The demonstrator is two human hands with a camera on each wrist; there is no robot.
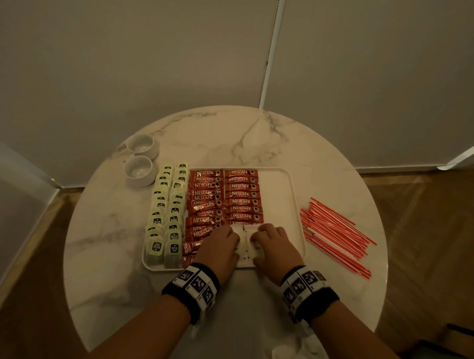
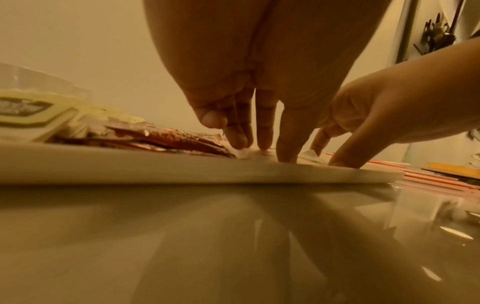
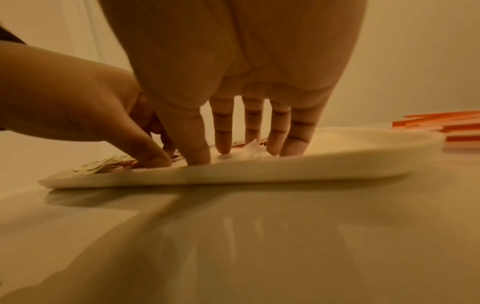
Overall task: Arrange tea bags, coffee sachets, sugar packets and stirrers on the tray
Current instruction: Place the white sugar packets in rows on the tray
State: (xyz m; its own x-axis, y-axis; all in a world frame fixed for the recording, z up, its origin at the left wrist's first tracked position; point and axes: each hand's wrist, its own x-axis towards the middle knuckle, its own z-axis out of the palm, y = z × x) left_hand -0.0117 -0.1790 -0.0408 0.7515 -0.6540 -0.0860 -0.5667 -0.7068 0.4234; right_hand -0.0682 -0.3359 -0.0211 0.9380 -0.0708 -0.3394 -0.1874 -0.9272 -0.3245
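Note:
A white tray (image 1: pixel 281 197) sits mid-table. It holds two columns of green tea bags (image 1: pixel 167 209) at its left, then two columns of red coffee sachets (image 1: pixel 224 197). White sugar packets (image 1: pixel 245 241) lie at the tray's front middle. My left hand (image 1: pixel 228 238) and right hand (image 1: pixel 263 234) rest side by side on them, fingers straight, tips pressing down. In the left wrist view the left hand (image 2: pixel 259 139) touches a packet (image 2: pixel 242 153). In the right wrist view the right hand (image 3: pixel 249 144) has its fingers spread on the packets (image 3: pixel 249 152). Orange stirrers (image 1: pixel 336 231) lie on the table, right of the tray.
Two white cups (image 1: pixel 138 170) (image 1: pixel 140 143) stand at the back left of the round marble table. More white packets (image 1: pixel 297 353) lie near the table's front edge beside my right forearm. The right third of the tray is bare. Walls close in behind the table.

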